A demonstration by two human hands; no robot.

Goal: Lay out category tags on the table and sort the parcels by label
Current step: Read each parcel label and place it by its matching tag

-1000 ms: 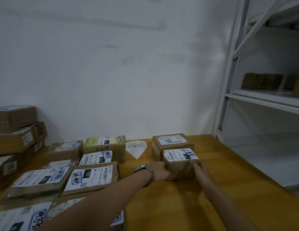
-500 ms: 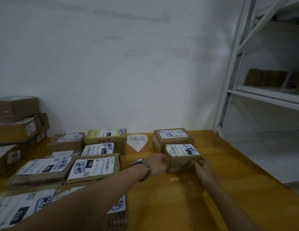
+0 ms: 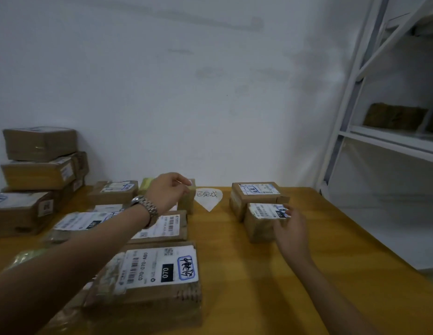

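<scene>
showing one tag, two parcels (right side)

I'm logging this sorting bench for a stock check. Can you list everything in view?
table: one, yellow wood, foreground.
paper tag: one, white, handwritten, mid-table near wall.
right parcels: two, brown, right of tag.
left parcels: several, brown, white labels, left of tag.
stacked parcels: several, brown, far left by wall.
shelf rack: one, white, right side.
shelf parcels: at least two, brown, on rack.
wristwatch: one, silver, left wrist.
left hand: one, over left parcels.
right hand: one, fingers touching nearer right parcel.
</scene>
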